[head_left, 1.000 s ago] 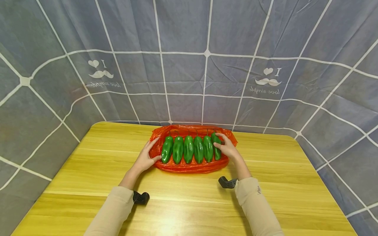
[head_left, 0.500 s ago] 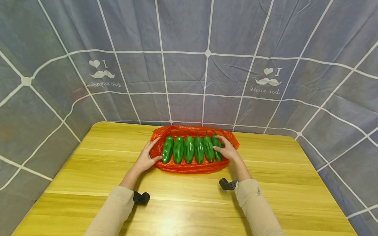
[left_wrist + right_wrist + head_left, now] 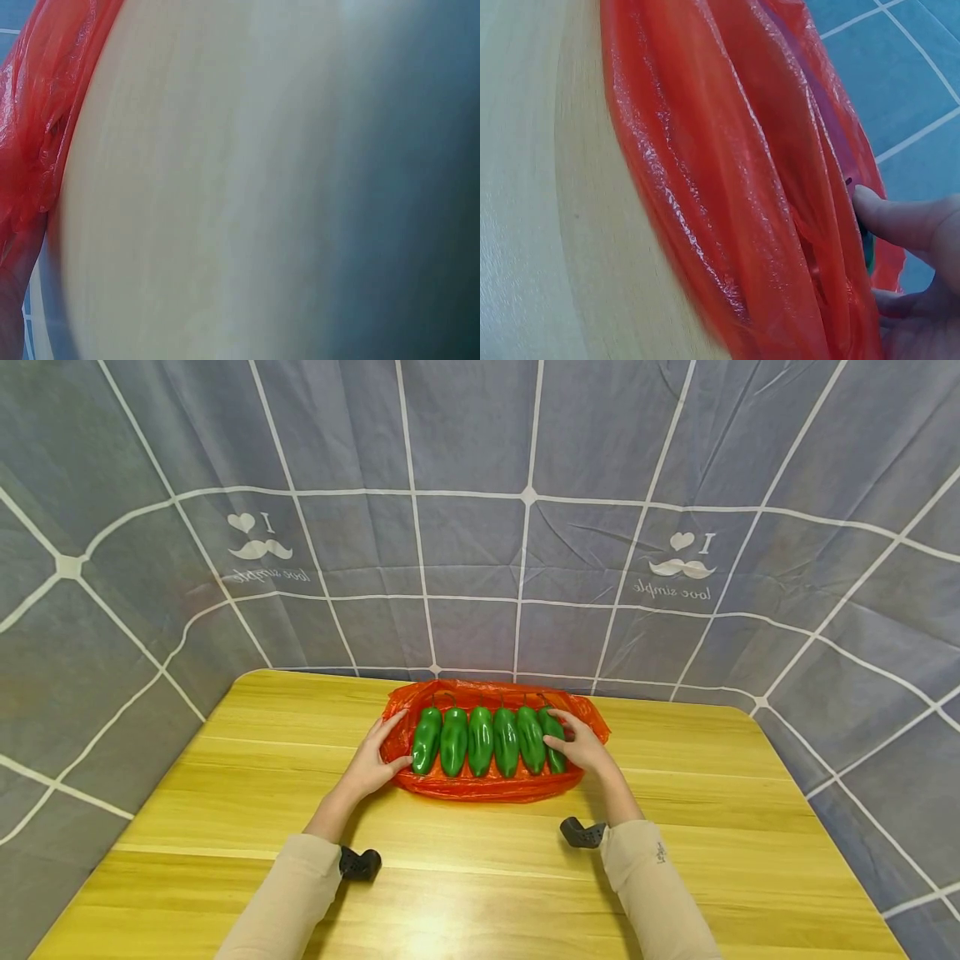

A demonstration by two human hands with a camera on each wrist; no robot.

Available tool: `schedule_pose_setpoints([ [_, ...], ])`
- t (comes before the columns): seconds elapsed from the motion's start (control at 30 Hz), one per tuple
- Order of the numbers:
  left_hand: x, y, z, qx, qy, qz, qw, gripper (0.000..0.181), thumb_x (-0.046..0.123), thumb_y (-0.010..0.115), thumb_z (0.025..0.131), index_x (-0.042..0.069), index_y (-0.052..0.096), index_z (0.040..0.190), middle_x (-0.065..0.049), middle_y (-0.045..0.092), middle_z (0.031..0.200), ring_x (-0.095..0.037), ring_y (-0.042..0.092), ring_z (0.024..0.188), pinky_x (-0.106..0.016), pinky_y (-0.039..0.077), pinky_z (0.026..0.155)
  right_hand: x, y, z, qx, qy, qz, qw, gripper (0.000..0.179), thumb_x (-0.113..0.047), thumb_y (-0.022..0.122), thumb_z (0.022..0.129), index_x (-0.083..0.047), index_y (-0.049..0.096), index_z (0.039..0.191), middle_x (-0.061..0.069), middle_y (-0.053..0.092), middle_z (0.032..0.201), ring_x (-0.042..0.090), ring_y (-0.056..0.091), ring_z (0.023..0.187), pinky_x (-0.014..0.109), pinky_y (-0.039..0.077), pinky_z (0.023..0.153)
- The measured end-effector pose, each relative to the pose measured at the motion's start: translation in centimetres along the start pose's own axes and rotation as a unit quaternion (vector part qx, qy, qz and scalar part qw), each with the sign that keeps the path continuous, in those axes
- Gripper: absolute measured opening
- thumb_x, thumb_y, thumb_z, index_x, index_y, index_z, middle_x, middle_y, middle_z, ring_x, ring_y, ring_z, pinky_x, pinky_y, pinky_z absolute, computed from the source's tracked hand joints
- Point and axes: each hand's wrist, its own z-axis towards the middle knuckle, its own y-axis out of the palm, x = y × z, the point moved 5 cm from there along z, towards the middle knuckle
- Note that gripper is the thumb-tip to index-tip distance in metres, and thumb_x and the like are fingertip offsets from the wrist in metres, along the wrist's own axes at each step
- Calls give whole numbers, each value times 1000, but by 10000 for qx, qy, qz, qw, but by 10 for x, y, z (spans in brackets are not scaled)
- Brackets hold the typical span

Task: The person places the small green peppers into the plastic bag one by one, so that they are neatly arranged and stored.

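Note:
Several glossy green peppers (image 3: 480, 742) lie side by side, stems away from me, in a red plastic bag (image 3: 480, 787) spread open around them. My left hand (image 3: 367, 762) is at the bag's left end, fingers extended along its edge and thumb reaching to the lower end of the leftmost pepper. At the other end, my right hand (image 3: 583, 745) holds the rightmost pepper (image 3: 557, 760) between thumb and fingers. The right wrist view shows the thumb (image 3: 900, 221) over the bag's edge, with a sliver of green beside it. In the left wrist view only part of the hand shows against the bag (image 3: 45, 112).
The bag sits toward the back of a yellow wooden table (image 3: 480, 877). Behind and to both sides hangs a grey curtain (image 3: 472, 543) with white grid lines. Black wrist mounts (image 3: 360, 865) stick out from both sleeves.
The rightmost pepper has come down a little toward me and settled beside its neighbour. My right hand has shifted slightly right and toward me; the left hand stays about where it was.

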Motion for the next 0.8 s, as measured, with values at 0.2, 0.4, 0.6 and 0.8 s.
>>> schedule_pose_setpoints([
  [0.2, -1, 1, 0, 20, 52, 33, 10000, 74, 8, 71, 74, 9, 36, 139, -30, 25, 142, -49, 13, 132, -65, 17, 101, 2, 0, 1, 104, -255, -129, 9995, 52, -13, 58, 89, -2, 39, 136, 28, 39, 134, 46, 44, 114, 54, 38, 94],
  [0.4, 1, -1, -3, 252, 526, -204, 9981, 71, 21, 70, 75, 18, 39, 139, -31, 28, 139, -51, 14, 131, -69, 15, 97, 3, -1, 0, 193, -436, -83, 9988, 51, -11, 59, 88, 1, 41, 134, 29, 44, 127, 43, 47, 110, 51, 40, 93],
  [0.6, 1, -1, -1, 64, 148, -76, 9998, 73, 8, 71, 74, 9, 38, 139, -29, 26, 142, -48, 12, 133, -64, 15, 102, 1, -3, -1, 164, -404, -119, 9990, 51, -12, 60, 88, 1, 41, 134, 28, 45, 127, 42, 48, 109, 50, 41, 91],
  [0.8, 2, -1, 0, 22, 72, -8, 10000, 74, 6, 71, 74, 8, 37, 139, -29, 27, 142, -48, 12, 133, -64, 16, 102, -1, -6, -2, 192, -351, -103, 9991, 51, -10, 60, 87, 1, 43, 133, 29, 48, 120, 42, 52, 103, 49, 44, 88],
])
